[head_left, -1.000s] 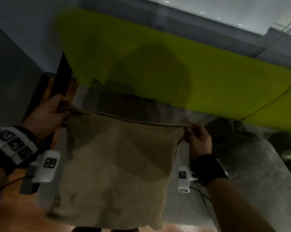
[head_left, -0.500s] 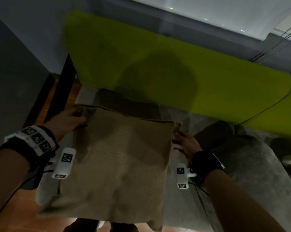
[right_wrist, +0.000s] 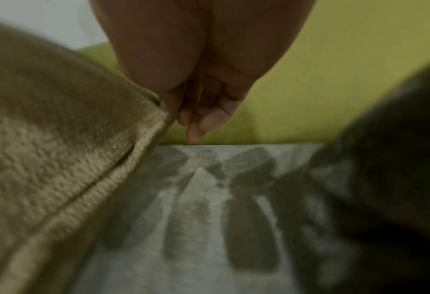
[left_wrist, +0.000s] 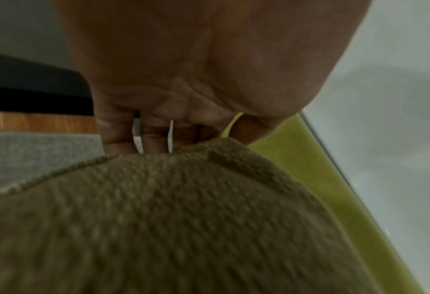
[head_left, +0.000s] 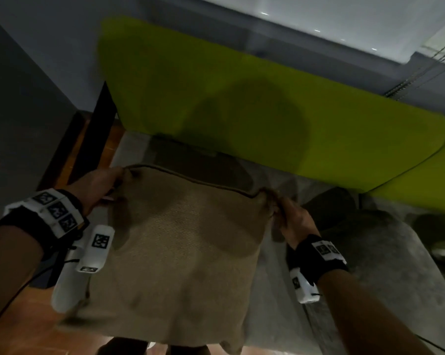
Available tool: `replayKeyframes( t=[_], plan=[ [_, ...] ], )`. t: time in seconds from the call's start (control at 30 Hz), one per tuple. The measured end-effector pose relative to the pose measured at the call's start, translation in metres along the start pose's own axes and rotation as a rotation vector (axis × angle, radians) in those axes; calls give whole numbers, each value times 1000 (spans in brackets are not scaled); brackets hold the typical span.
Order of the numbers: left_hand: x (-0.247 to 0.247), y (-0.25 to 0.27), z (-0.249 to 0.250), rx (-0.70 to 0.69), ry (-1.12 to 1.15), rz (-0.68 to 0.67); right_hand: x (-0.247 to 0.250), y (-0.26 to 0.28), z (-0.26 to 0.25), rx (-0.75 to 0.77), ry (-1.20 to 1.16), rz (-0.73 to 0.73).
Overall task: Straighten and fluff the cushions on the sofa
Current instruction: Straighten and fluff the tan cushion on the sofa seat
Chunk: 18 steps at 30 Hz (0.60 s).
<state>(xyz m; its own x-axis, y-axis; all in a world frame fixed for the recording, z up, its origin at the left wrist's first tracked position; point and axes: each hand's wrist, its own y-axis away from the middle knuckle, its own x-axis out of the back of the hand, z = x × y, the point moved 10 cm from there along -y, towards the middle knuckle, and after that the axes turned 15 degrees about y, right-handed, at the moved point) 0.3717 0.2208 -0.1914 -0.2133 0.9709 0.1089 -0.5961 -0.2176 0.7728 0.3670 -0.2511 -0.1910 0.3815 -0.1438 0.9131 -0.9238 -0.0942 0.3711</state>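
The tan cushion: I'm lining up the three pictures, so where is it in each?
Head: tan cushion centre, left hand and right hand gripping its top corners.
Left wrist: fills the lower half.
Right wrist: left side.
Shared landmark: green sofa back.

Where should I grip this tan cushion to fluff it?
By its two top corners, one from each side. The tan cushion hangs flat, its piped top edge stretched between the left hand and right hand, each pinching a corner. That probably lets the filling drop evenly when shaken.
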Motion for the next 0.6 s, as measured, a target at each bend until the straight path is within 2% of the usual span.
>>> replayKeyframes(
  t=[0.07,0.17,0.2,0.27,0.37,0.43,0.5,0.6],
  plan=[
    [-5,1,4,-36,-73,-17,-5,0,12,-132,-253,2],
    [-8,3,0,-6,-11,-5,-34,3,14,-341,-952,-122],
    [-9,6,-3,26,5,-1,-39,4,13,-394,-1072,-150],
    [-12,7,-5,30,-102,-7,-36,3,6,-389,-1041,-189],
    [-5,2,11,-113,-301,65,-17,-3,10,-244,-694,-121],
    [6,5,26,-224,-182,140,-8,-3,18,-185,-530,-82],
    [13,10,35,-299,-49,197,-3,3,18,-154,-517,-77],
    [5,11,32,-281,43,82,-7,7,15,-88,-550,-99]
  ],
)
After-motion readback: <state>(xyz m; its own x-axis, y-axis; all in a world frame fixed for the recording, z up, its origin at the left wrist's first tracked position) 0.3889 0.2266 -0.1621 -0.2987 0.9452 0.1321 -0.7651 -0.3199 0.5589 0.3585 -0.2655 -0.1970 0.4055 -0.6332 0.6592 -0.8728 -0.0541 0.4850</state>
